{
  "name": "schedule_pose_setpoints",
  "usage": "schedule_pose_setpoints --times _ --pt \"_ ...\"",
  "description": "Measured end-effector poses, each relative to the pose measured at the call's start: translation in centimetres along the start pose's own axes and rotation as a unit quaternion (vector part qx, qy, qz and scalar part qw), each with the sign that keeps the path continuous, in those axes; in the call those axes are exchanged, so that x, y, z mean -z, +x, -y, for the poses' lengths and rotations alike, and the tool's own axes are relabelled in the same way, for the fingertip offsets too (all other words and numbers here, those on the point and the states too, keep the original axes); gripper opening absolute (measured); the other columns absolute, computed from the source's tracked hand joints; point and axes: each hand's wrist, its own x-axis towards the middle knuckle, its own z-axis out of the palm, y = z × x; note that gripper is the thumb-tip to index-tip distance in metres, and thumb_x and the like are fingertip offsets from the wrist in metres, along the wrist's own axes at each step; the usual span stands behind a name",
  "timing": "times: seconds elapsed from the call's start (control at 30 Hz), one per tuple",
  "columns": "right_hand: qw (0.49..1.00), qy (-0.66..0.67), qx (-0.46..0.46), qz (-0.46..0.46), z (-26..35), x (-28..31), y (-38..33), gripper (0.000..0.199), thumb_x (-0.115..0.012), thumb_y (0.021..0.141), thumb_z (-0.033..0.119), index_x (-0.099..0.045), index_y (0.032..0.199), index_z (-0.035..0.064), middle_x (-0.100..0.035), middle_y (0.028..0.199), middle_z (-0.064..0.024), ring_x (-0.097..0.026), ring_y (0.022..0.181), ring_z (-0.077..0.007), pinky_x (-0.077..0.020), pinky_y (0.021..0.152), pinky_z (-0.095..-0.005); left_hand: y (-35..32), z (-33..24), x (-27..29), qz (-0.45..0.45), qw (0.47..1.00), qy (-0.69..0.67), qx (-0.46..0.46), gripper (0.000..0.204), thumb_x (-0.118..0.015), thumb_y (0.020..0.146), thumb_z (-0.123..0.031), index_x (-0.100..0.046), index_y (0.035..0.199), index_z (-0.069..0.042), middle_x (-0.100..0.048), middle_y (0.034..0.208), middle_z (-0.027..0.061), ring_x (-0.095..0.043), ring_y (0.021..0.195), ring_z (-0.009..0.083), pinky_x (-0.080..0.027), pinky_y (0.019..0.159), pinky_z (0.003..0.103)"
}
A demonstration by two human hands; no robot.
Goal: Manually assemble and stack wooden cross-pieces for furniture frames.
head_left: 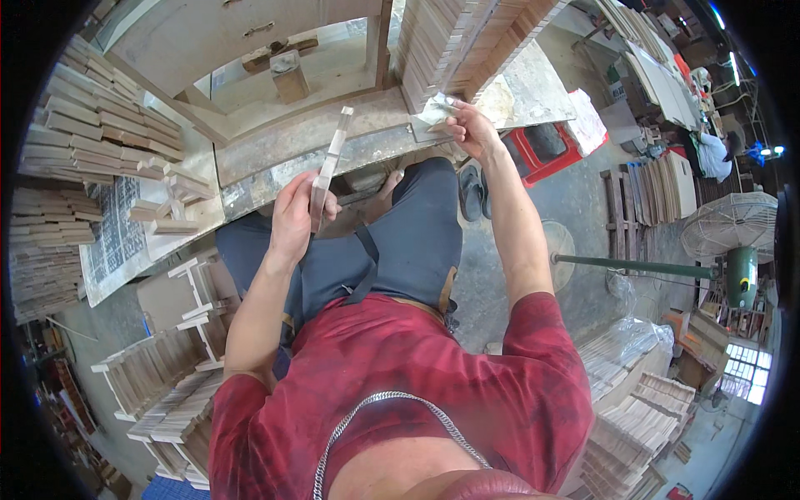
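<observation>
My left hand is closed around the lower end of a narrow wooden strip. The strip stands tilted above my lap, its upper end pointing away toward the bench. To the right, my right hand is at the bench edge, its fingers pinched on a small, pale, thin, flat piece whose kind I cannot make out. Just beyond it rises a tall stack of wooden strips. A worn workbench runs in front of my knees.
A wooden frame or cabinet stands on the bench, with a wood block inside. Piled wooden pieces fill the left side. At the right are a red crate, a pair of sandals and a standing fan.
</observation>
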Motion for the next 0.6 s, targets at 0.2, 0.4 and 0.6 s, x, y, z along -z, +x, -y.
schedule_pose_setpoints --times 0.2,0.4,0.6 --pt "0.983 -0.181 0.012 -0.028 -0.4 0.1 2.1 0.039 -0.047 0.099 0.006 -0.048 0.138 0.0065 -0.065 0.076 -0.0101 -0.051 0.051 -0.0114 -0.0420 0.043 -0.0276 0.2 -0.2 -1.0 0.010 1.000 -0.006 -0.023 0.036 -0.039 0.110 -0.024 -0.057 0.123 0.004 -0.060 0.073 0.0075 -0.058 0.066 0.0156 -0.054 0.077 0.035" --pt "0.972 -0.216 0.055 -0.068 0.0 -0.6 -0.2 0.048 -0.050 0.099 0.008 -0.042 0.146 0.0044 -0.064 0.079 -0.0118 -0.049 0.050 -0.0112 -0.0415 0.043 -0.0262 -0.2 0.1 -0.4 0.003 0.999 -0.027 -0.026 0.036 -0.042 0.109 -0.025 -0.057 0.124 0.004 -0.060 0.073 0.0058 -0.059 0.066 0.0148 -0.053 0.075 0.033" --pt "0.996 0.042 0.037 0.063 0.6 -5.3 -8.0 0.036 -0.052 0.101 0.012 -0.050 0.137 0.0109 -0.058 0.073 -0.0075 -0.037 0.043 -0.0062 -0.0277 0.035 -0.0193 0.4 0.1 -0.3 0.001 0.999 -0.021 -0.037 0.036 -0.034 0.110 -0.020 -0.054 0.129 0.003 -0.060 0.075 0.0073 -0.058 0.067 0.0160 -0.054 0.079 0.035"
